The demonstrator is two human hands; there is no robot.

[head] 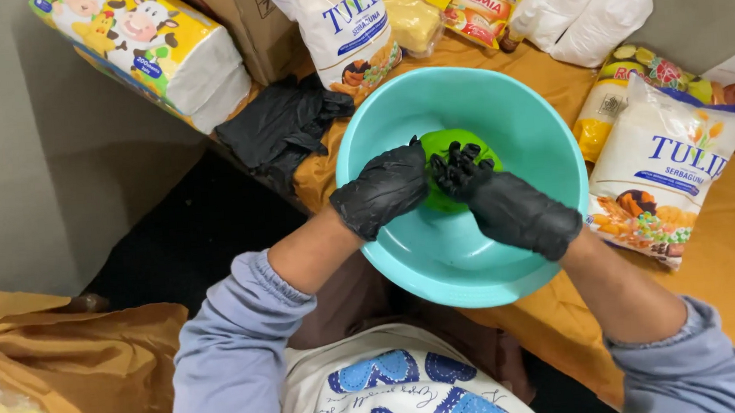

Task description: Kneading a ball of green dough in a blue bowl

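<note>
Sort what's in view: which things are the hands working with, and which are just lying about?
In use: left hand, right hand, green dough, turquoise bowl.

Lying about: flour bags, spare black gloves, tissue pack, two white bags, brown paper.

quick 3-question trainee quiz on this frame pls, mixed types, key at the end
1. True or false: both hands wear black gloves.
2. The green dough lies in: A) a turquoise bowl B) a brown paper bag C) a cardboard box
3. What lies on the cloth just left of the bowl?

Key: 1 true. 2 A. 3 a heap of spare black gloves.
</note>
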